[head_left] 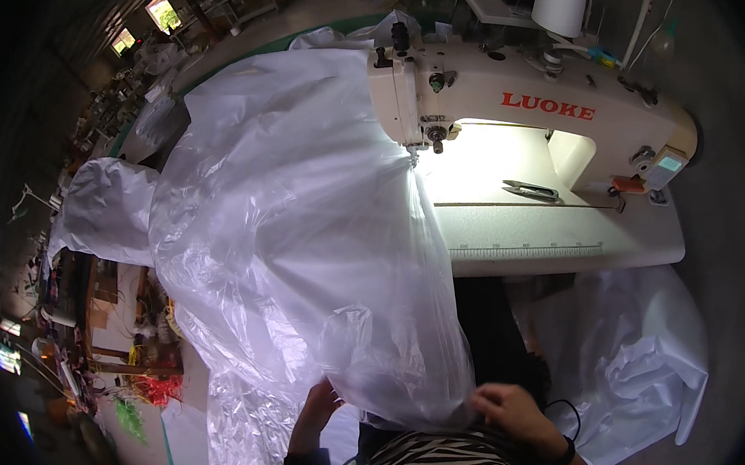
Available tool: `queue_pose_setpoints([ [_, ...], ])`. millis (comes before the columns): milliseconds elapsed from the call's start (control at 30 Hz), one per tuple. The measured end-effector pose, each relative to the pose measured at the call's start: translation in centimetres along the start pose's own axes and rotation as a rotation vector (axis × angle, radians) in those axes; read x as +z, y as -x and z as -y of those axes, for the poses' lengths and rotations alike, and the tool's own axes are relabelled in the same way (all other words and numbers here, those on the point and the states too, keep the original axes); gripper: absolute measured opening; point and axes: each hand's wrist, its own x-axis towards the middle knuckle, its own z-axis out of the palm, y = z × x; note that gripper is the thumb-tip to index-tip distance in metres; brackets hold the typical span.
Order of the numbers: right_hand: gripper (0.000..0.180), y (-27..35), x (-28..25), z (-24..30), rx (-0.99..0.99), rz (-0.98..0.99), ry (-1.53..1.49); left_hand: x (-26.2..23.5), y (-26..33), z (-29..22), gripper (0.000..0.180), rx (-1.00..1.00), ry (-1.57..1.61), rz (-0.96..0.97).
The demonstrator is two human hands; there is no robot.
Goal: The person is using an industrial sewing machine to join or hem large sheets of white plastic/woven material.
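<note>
Hands, well apart, touch one edge of sheeting.

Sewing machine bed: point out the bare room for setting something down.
Free: the bed between the snips and the front ruler scale, and the brightly lit patch behind the snips, under the machine arm. Crowded: the presser foot and leftward, where white sheeting spreads.

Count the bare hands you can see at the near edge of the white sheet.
2: the left hand, partly hidden, at the near edge of the white sheet, and the right hand farther right along it. No other shows.
</note>
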Motion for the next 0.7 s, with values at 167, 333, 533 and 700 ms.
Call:
queue_pose_setpoints([
  [167, 0.057, -4.7, 1.2, 1.1, -0.445, -0.550, 0.138, 1.2, -2.2, 1.0, 0.028, 0.171, 0.425, -0.210],
  [333, 0.027, -7.4, 2.5, -0.8, -0.318, -0.247, -0.208, -8.7, 2.8, 2.6, 0.006, 0.513, 1.002, -0.811],
  [533, 0.038, -5.8, 1.3, -1.0, -0.347, -0.272, -0.235, -11.3, 8.4, 1.6, 0.030, 0.255, 0.998, -0.942],
  [700, 0.045, -5.9, 2.8, 1.1, -0.369, -0.485, 0.004, -1.9, 2.0, 0.5, 0.045, 0.136, 0.724, -0.273],
])
